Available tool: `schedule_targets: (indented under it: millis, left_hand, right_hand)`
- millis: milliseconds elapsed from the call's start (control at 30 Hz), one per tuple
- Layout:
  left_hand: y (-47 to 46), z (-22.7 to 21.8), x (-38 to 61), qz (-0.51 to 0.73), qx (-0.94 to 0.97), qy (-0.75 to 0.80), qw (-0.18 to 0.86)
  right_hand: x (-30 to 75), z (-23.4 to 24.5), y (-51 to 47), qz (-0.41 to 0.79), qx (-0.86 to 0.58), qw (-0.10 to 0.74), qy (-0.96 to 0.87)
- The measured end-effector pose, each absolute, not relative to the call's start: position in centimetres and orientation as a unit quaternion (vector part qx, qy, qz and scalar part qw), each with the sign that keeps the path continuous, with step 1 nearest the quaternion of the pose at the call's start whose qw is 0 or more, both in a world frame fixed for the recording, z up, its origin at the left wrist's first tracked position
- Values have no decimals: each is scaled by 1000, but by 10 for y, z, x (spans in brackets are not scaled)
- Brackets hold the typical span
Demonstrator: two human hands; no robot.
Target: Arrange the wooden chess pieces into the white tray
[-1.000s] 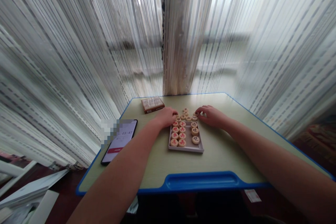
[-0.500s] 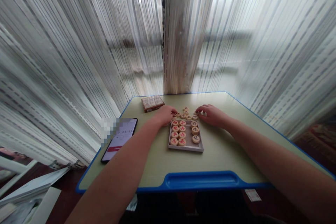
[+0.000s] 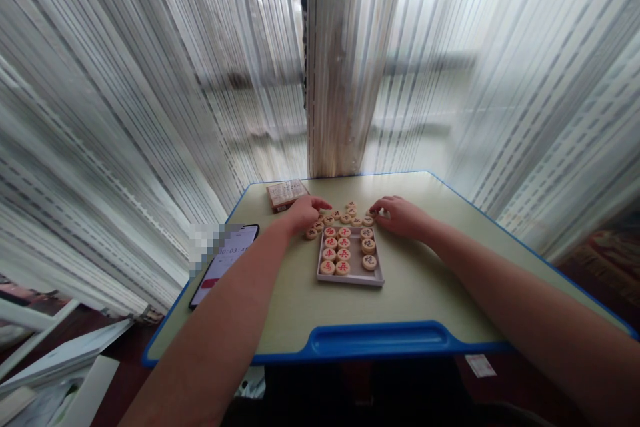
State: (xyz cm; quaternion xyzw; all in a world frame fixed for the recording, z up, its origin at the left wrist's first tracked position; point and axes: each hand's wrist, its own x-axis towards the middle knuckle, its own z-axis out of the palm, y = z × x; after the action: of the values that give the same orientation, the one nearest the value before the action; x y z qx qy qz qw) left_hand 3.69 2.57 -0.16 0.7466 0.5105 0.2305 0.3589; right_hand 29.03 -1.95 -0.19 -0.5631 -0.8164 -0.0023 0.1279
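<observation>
A shallow white box tray (image 3: 355, 270) holds Chinese chess pieces: two columns with red characters (image 3: 343, 254) at its left and a column with dark characters (image 3: 369, 262) at its right. Beyond the tray lies a loose cluster of pieces (image 3: 345, 218), trailing round its far left corner. My left hand (image 3: 304, 212) is left of this cluster, index finger stretched over the table, with no piece visible in it. At the cluster's right end, the bent fingertips and thumb of my right hand (image 3: 399, 215) close on a small, partly hidden piece (image 3: 369, 212).
A printed brown box (image 3: 287, 193) stands at the far left, behind my left hand. A phone showing a timer (image 3: 223, 263) lies by the left table edge. The table (image 3: 280, 310) has a blue rim with a moulded groove (image 3: 380, 338) in front. Sheer curtains (image 3: 250, 80) hang behind it.
My left hand has drawn back leftward from the loose pieces and its index finger has straightened, uncovering several pieces near the tray's far left corner. My right hand stays almost in place.
</observation>
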Motion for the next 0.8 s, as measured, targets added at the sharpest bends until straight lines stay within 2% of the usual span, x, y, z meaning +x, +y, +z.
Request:
schedule_targets:
  millis: [133,233,533,800]
  left_hand:
    - [21,5,36,192,745,478,424]
    - [18,8,36,169,747,479,429]
    - [20,4,40,169,785,486,345]
    - [20,-3,48,187,819,508,191]
  right_hand:
    - [289,-2,-20,-6,-571,136,-810]
    - [289,-3,-19,-10,-570,137,-810]
    - [289,-2,-19,-7,-574,133,-808]
    - [289,-2,-19,0,-580,132,-804]
